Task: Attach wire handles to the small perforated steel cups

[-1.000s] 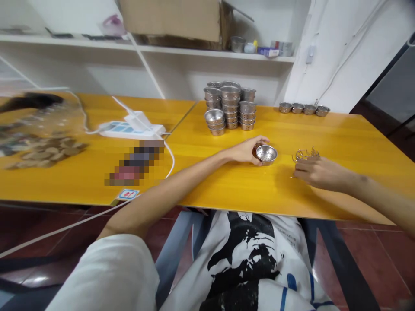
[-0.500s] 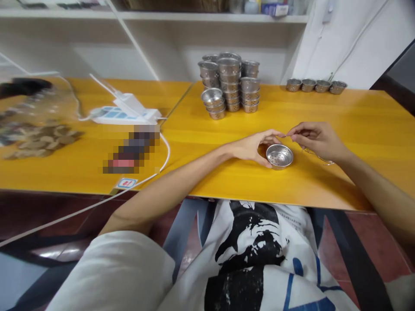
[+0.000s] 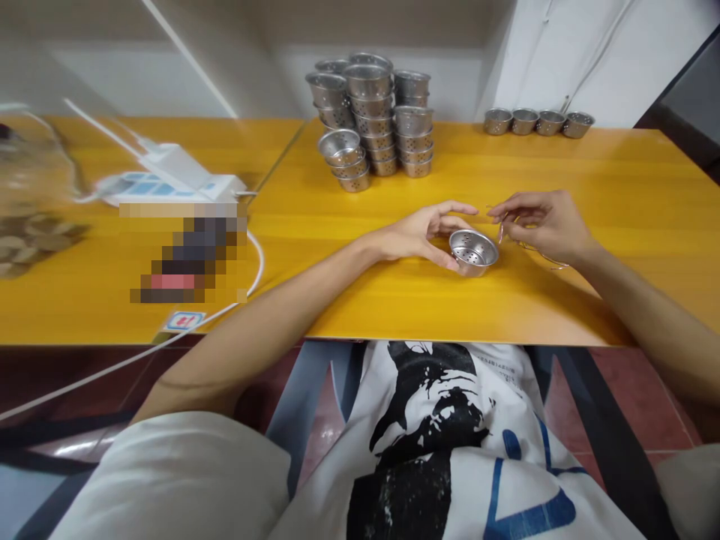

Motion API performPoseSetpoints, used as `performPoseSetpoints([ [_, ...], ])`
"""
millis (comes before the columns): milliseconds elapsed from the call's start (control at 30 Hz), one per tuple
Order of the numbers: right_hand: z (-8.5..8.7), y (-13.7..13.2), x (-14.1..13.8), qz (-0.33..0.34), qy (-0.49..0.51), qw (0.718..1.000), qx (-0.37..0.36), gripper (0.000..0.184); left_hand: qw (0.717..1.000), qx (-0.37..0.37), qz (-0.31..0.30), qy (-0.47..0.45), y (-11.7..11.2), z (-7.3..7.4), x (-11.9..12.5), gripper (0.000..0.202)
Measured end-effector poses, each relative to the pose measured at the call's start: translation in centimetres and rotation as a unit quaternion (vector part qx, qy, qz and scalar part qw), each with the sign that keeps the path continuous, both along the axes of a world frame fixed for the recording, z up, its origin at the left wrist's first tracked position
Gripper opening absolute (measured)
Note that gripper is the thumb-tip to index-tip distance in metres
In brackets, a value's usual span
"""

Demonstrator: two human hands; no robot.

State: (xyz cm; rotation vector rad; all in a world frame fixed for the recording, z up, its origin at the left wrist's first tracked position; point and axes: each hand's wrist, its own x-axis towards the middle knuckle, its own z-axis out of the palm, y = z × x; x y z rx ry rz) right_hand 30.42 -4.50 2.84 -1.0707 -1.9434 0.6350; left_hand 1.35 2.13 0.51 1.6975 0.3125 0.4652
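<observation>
A small round metal cup with a perforated bottom (image 3: 474, 253) stands slightly tilted at the table's near middle. My left hand (image 3: 424, 234) holds it from the left, thumb low on its near side and fingers behind it. The left index finger is stretched out above the rim. Just right of the cup, my right hand (image 3: 543, 221) is closed in a pinch. Thin wire (image 3: 554, 264) shows below that hand and seems to run into its fingers. Part of the wire is hidden by the hand.
Stacks of similar perforated cups (image 3: 371, 112) stand at the back, with a short row of cups (image 3: 524, 121) by the wall. To the left lie a power strip (image 3: 225, 191), a white cable (image 3: 262, 262), a blurred-out item (image 3: 196, 247) and brown pieces (image 3: 34, 240).
My fingertips have come apart: the right hand has drawn away from the left index finger, which is now straighter. The cup leans a little more. The whole view has shifted.
</observation>
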Motion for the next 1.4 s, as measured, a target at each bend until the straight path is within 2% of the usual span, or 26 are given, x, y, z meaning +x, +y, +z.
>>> performPoseSetpoints([
  [100, 0.7, -0.1, 0.7, -0.046, -0.066, 0.986, 0.146, 0.011, 1.0, -0.001, -0.005, 0.01, -0.2, 0.4, -0.2, 0.103],
  [167, 1.0, -0.4, 1.0, -0.052, -0.067, 0.981, 0.175, 0.014, 1.0, -0.004, -0.011, 0.019, -0.3, 0.7, -0.3, 0.099],
  [233, 1.0, -0.7, 0.9, -0.043, -0.019, 0.988, 0.147, 0.02, 0.999, -0.008, -0.02, 0.024, -0.3, 0.8, -0.4, 0.098],
  [333, 0.3, -1.1, -0.2, 0.007, 0.071, 0.996, 0.049, 0.032, 0.999, -0.009, -0.029, 0.02, -0.2, 0.7, -0.3, 0.1],
  [433, -0.2, -1.4, -1.4, 0.059, 0.07, 0.996, -0.007, 0.036, 0.999, -0.006, -0.035, 0.018, -0.2, 0.6, 0.0, 0.099],
  [500, -0.3, -1.6, -1.9, 0.065, 0.036, 0.997, 0.006, 0.032, 0.999, -0.004, -0.035, 0.019, -0.2, 0.6, 0.1, 0.099],
  [600, -0.3, -1.6, -2.1, 0.05, -0.011, 0.996, 0.066, 0.027, 0.999, -0.001, -0.03, 0.018, -0.2, 0.6, 0.1, 0.1],
  [733, -0.4, -1.4, -1.8, 0.045, -0.043, 0.991, 0.116, 0.028, 0.999, -0.008, -0.033, 0.025, -0.4, 0.8, 0.0, 0.096],
  [967, -0.3, -1.4, -1.8, 0.026, -0.06, 0.988, 0.139, 0.034, 0.999, -0.028, -0.034, 0.03, -0.6, 1.1, -0.2, 0.09],
  [1200, -0.7, -1.3, -1.5, 0.041, -0.064, 0.988, 0.133, 0.029, 0.999, -0.029, -0.029, 0.034, -0.4, 0.9, -0.2, 0.09],
  [1400, -1.5, -0.8, -1.1, 0.035, -0.12, 0.975, 0.182, 0.039, 0.999, -0.019, -0.031, 0.026, -0.4, 1.0, -0.2, 0.084],
])
